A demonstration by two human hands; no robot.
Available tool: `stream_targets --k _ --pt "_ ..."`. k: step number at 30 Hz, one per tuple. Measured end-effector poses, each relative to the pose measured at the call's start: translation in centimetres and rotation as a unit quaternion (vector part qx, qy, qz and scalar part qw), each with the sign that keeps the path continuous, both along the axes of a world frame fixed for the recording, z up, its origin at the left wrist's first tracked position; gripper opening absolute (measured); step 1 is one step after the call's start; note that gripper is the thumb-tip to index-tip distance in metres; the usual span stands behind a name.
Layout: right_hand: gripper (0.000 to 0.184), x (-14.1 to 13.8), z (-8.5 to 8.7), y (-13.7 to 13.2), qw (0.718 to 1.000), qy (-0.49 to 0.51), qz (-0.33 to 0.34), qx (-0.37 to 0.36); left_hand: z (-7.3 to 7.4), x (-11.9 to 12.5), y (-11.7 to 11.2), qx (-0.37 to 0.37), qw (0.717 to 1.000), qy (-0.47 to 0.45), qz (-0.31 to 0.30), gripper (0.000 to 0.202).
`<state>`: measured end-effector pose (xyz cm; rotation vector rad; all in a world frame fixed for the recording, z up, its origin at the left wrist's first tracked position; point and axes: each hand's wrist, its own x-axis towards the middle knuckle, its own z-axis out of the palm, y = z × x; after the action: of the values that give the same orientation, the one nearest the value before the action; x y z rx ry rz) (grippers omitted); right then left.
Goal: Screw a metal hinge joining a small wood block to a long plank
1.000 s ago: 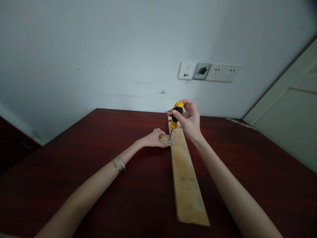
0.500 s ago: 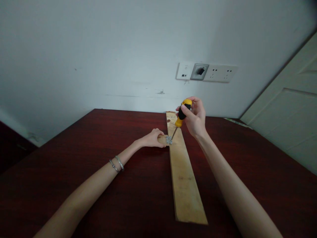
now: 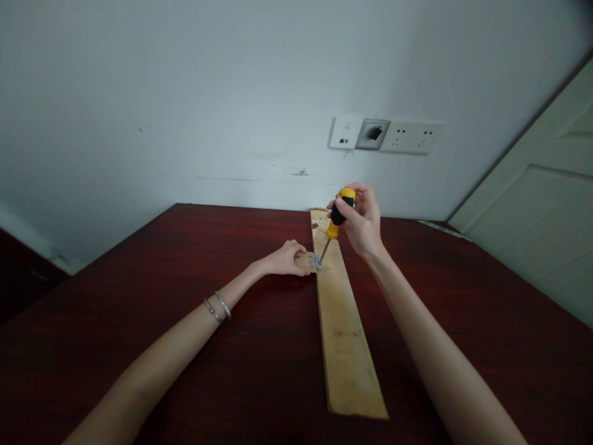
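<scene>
A long pale wooden board (image 3: 345,334) lies on the dark red table, running from near the wall toward me. Against its left edge sits a short wooden block (image 3: 302,263), gripped between the thumb and fingers of my left hand (image 3: 285,258). A small silver hinge (image 3: 315,262) spans the joint between block and board. My right hand (image 3: 364,219) is closed around the yellow and black handle of a screwdriver (image 3: 340,213). The screwdriver leans, its shaft pointing down and left, with the tip at the hinge's right leaf. Any screw under the tip is too small to make out.
The dark red table (image 3: 222,241) meets a white wall with scuff marks behind. Wall sockets (image 3: 410,137) sit above the table's back edge. A flat strip (image 3: 445,229) lies at the back right corner, beside a pale panelled door (image 3: 546,216).
My right hand and the screwdriver handle have shifted slightly down and left, while the tip stays at the hinge. My left hand, the block and the board have barely moved.
</scene>
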<state>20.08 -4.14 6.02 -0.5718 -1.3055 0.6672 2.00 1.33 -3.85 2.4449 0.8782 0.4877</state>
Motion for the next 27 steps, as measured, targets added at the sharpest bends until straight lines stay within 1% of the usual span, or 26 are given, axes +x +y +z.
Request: stream_targets --k 8,20,27 --pt "0.029 0.13 -0.19 0.26 0.999 -0.034 -0.018 -0.006 0.08 0.05 -0.05 -0.005 1.000 -0.002 0.005 0.057" --pt "0.029 -0.06 0.13 -0.04 1.000 -0.005 -0.003 -0.005 0.17 0.07 -0.09 -0.001 1.000 -0.002 0.003 0.058" --pt "0.028 0.09 0.32 -0.10 1.000 -0.017 -0.009 -0.004 0.07 0.03 -0.07 -0.005 1.000 -0.011 0.006 0.055"
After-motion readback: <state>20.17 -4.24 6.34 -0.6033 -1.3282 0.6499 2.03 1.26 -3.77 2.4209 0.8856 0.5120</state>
